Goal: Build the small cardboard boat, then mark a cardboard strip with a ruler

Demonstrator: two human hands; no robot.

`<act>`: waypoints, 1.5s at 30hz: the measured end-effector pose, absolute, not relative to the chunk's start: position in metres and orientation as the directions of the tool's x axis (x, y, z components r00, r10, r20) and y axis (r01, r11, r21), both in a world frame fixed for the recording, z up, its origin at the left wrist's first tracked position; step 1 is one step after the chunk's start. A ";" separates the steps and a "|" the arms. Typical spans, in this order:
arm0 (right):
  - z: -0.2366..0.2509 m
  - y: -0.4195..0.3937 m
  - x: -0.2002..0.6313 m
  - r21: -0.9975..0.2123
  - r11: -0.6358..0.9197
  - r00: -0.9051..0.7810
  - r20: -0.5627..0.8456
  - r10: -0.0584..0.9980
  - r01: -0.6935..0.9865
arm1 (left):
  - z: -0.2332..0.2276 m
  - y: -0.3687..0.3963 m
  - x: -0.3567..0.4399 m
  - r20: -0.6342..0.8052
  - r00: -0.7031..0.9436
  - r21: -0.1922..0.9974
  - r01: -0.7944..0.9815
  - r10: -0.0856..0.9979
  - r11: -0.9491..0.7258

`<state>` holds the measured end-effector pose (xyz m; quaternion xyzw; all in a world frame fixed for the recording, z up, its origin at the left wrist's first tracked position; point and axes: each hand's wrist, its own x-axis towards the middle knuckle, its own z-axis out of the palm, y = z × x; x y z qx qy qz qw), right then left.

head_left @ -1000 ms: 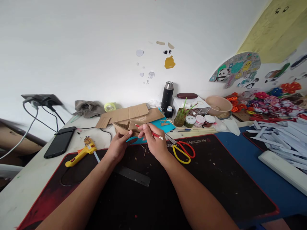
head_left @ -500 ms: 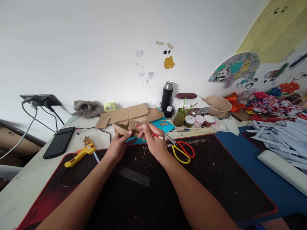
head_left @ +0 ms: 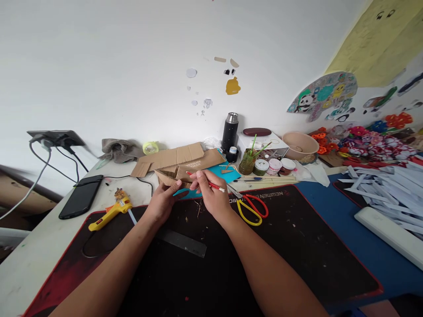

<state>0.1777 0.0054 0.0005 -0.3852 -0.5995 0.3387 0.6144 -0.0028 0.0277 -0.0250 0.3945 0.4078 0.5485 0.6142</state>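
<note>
In my left hand point(head_left: 163, 200) is a small folded cardboard piece point(head_left: 166, 177), gripped at its near edge with the thumb on top. My right hand point(head_left: 213, 191) is closed around a red pencil point(head_left: 214, 186), whose tip end points left toward the cardboard. Whether the tip touches it I cannot tell. Just right of that hand lie scissors point(head_left: 250, 211) with one red and one yellow handle. A flat ruler-like strip point(head_left: 185, 243) rests on the black mat below my wrists. To the left of my left hand lies a yellow glue gun point(head_left: 110, 215).
Flat cardboard pieces point(head_left: 175, 157) lie behind my hands. Further right stand a black flask point(head_left: 230, 132), a jar with brushes point(head_left: 246, 164) and several paint pots point(head_left: 274, 167). A phone point(head_left: 82, 196) sits at the left; white paper strips point(head_left: 390, 198) are piled at the right.
</note>
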 end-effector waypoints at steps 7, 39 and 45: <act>0.001 0.005 0.178 -0.884 0.465 0.051 0.467 0.883 0.042 | -0.024 0.027 -0.003 -0.073 0.065 0.932 -0.352 0.995 0.091; 0.003 0.003 0.177 -0.883 0.467 0.049 0.469 0.882 0.042 | -0.021 0.026 0.000 -0.077 0.059 0.928 -0.360 0.995 0.093; 0.006 0.003 0.179 -0.886 0.463 0.114 0.463 0.879 0.033 | -0.024 0.027 -0.002 -0.090 0.037 0.922 -0.376 0.995 0.097</act>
